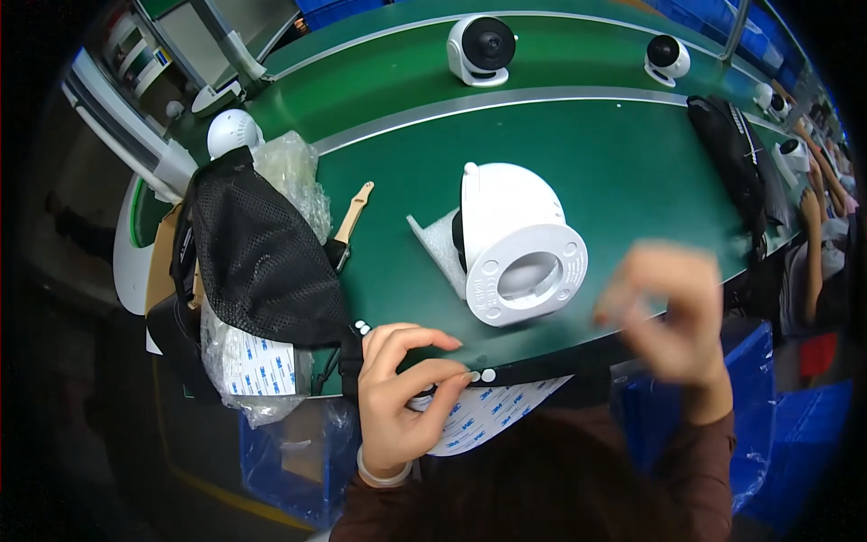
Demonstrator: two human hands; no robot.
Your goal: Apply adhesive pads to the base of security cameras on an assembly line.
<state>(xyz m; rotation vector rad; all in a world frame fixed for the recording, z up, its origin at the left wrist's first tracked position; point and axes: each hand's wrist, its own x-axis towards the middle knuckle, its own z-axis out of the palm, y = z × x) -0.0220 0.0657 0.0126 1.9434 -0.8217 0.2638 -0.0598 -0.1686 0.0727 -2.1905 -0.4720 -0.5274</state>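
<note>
A white dome camera (515,244) lies on its side on the green table (623,172), its round base ring facing me. My left hand (402,393) pinches a white printed backing sheet (492,411) at the table's near edge, thumb and forefinger close to a small white round pad (488,374). My right hand (673,312) is raised and blurred to the right of the camera, fingers curled; whether it holds anything is unclear. A piece of white foam wrap (438,244) sits under the camera.
A black mesh bag (262,253) and clear plastic bags (293,172) lie at the left, with a wooden-handled tool (354,212). More white cameras (480,47) (668,59) stand on the far belt. A black pouch (736,163) lies at the right. Another person's arm (813,244) is at the far right.
</note>
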